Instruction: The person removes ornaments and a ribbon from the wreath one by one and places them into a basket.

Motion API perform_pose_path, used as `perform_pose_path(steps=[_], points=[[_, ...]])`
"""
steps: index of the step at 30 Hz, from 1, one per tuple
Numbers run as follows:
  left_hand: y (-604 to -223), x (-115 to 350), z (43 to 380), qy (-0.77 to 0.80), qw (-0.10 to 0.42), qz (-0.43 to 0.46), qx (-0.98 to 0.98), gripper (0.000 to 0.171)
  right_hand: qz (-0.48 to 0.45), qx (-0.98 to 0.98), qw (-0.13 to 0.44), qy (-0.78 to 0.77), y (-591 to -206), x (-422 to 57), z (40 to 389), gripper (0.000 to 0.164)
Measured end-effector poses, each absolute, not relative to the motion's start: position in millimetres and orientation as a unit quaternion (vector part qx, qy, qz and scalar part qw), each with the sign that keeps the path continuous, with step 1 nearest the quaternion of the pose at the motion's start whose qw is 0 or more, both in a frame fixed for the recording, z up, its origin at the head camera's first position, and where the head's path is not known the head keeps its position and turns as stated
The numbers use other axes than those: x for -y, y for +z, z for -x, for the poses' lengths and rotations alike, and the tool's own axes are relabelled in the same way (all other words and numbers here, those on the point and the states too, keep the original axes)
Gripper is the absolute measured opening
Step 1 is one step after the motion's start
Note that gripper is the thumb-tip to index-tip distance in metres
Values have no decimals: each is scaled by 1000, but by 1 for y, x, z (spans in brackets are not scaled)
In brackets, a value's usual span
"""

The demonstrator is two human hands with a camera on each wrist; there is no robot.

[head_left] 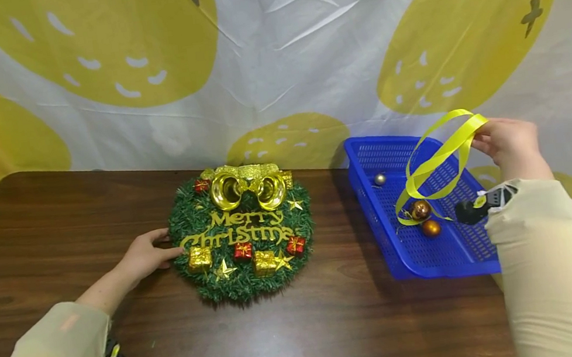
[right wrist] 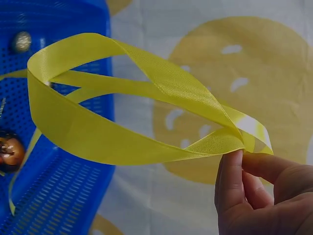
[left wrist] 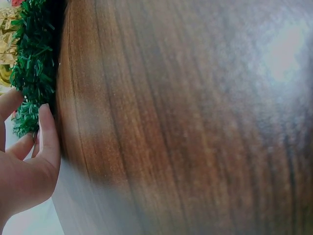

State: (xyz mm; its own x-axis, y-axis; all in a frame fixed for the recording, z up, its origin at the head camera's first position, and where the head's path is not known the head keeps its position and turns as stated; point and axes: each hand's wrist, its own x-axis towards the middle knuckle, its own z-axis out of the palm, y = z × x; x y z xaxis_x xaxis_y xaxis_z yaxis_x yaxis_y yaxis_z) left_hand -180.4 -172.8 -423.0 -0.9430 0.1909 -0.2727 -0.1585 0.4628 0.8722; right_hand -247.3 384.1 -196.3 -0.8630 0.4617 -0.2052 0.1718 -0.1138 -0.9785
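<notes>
A green Christmas wreath (head_left: 256, 288) lies on the table, bearing gold bells (head_left: 247, 190), small gift boxes (head_left: 200, 259), gold stars and "Merry Christmas" lettering (head_left: 239, 237). My left hand (head_left: 148, 254) holds the wreath's left rim between thumb and fingers. In the left wrist view, the fingers (left wrist: 46, 127) touch the green tinsel edge (left wrist: 36, 58). Raised over the basket's right side, my right hand (head_left: 512, 141) pinches a looped yellow ribbon (head_left: 444, 154). The right wrist view has the ribbon (right wrist: 98, 142) hanging in wide loops from thumb and fingertips. Its lower end dangles into the basket.
A blue plastic basket (head_left: 395, 257) stands to the wreath's right. Inside it lie two copper-coloured balls (head_left: 431, 228) and a small silvery ball (head_left: 380, 179). The brown wooden table (head_left: 283, 343) meets a white curtain (head_left: 292, 42) printed with yellow shapes behind.
</notes>
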Motion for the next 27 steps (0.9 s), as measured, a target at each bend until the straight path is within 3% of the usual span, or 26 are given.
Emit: perform_pose_path(steps=[12, 18, 24, 27], points=[[-422, 172, 180, 518, 168, -11, -839, 79, 253, 712, 67, 652, -227, -374, 252, 43], [-422, 173, 181, 519, 168, -11, -838, 78, 266, 773, 20, 576, -237, -377, 256, 9], [-420, 177, 179, 521, 165, -10, -837, 77, 240, 820, -28, 519, -245, -381, 251, 55], [-418, 180, 179, 518, 153, -4, -841, 75, 233, 840, -37, 489, -247, -384, 248, 62]])
